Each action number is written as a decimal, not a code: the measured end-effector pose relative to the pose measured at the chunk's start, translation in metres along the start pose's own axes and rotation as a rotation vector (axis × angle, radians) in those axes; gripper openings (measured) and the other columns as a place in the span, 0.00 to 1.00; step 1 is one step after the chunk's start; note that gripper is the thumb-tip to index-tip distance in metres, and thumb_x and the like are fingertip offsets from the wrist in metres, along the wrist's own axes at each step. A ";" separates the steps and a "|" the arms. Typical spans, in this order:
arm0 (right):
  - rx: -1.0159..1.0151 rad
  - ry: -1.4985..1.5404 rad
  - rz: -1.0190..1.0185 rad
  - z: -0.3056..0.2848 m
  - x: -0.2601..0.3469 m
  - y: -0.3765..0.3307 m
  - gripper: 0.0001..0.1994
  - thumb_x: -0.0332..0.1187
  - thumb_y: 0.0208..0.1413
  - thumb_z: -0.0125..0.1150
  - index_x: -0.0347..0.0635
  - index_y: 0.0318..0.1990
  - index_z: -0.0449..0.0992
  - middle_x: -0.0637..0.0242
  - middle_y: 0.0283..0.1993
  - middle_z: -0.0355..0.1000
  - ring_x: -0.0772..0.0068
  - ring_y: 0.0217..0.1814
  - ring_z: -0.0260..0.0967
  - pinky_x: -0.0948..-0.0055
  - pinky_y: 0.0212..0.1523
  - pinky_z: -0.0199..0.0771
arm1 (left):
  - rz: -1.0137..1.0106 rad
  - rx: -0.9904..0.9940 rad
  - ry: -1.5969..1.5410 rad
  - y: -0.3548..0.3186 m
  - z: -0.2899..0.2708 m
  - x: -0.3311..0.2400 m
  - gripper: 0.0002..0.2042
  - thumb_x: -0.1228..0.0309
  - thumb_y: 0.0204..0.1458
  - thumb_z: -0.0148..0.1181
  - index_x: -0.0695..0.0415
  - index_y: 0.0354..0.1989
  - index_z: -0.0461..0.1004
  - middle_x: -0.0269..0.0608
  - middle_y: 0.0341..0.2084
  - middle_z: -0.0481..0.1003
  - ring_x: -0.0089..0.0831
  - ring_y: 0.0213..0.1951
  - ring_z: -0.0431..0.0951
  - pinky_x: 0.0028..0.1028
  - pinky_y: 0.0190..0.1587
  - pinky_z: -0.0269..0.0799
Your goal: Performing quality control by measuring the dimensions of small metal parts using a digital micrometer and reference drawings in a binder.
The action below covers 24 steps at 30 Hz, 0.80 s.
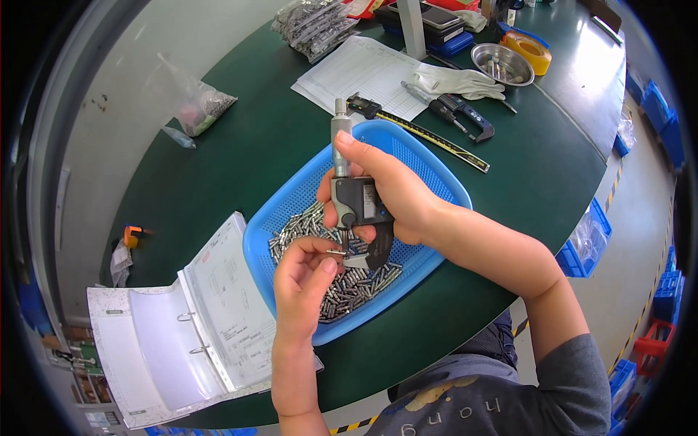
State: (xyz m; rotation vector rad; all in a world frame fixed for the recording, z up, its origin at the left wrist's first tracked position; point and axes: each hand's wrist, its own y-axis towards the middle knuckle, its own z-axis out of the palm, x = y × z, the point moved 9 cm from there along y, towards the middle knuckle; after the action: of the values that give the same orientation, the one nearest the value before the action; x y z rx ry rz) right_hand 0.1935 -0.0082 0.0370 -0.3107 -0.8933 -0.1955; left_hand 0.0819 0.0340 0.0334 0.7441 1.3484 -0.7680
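Observation:
My right hand [389,182] is wrapped round a digital micrometer [354,198], its thimble pointing away from me and its dark frame curving toward me. Between the thumb and fingers of my left hand [302,283] is a small metal pin [336,252], placed at the micrometer's jaws; whether the jaws touch it I cannot tell. Both hands are above a blue perforated plastic basket [263,218]. Many small shiny metal pins [349,294] lie heaped inside it.
An open ring binder [218,312] lies left of the basket. Beyond it are a digital caliper [436,142], a second micrometer [462,116], white gloves [462,81], paper sheets [356,73] and a metal bowl [502,64]. A plastic bag of parts [207,105] sits far left.

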 end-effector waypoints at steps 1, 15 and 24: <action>0.022 -0.009 0.000 0.003 0.000 -0.001 0.28 0.56 0.53 0.35 0.36 0.28 0.69 0.60 0.20 0.69 0.76 0.10 0.57 0.83 0.11 0.57 | -0.046 0.035 -0.063 0.000 0.001 0.004 0.07 0.79 0.46 0.52 0.63 0.33 0.65 0.38 0.31 0.69 0.21 0.34 0.69 0.20 0.37 0.65; 0.059 0.038 0.042 0.009 -0.002 -0.004 0.31 0.55 0.54 0.23 0.35 0.34 0.69 0.58 0.23 0.69 0.74 0.12 0.58 0.81 0.14 0.59 | 0.020 0.005 -0.219 0.001 -0.003 -0.005 0.06 0.78 0.48 0.49 0.64 0.34 0.67 0.39 0.28 0.69 0.24 0.31 0.70 0.22 0.38 0.65; 0.061 0.039 0.060 0.010 -0.004 -0.004 0.30 0.54 0.54 0.24 0.35 0.33 0.68 0.58 0.23 0.69 0.75 0.15 0.60 0.82 0.15 0.60 | 0.144 0.053 -0.012 -0.002 0.004 -0.016 0.07 0.81 0.45 0.52 0.65 0.34 0.67 0.36 0.30 0.67 0.21 0.33 0.67 0.19 0.38 0.62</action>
State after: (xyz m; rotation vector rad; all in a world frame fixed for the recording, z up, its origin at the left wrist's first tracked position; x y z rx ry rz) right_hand 0.1826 -0.0080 0.0398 -0.2760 -0.8490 -0.1181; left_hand 0.0817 0.0300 0.0495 0.8682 1.2532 -0.6946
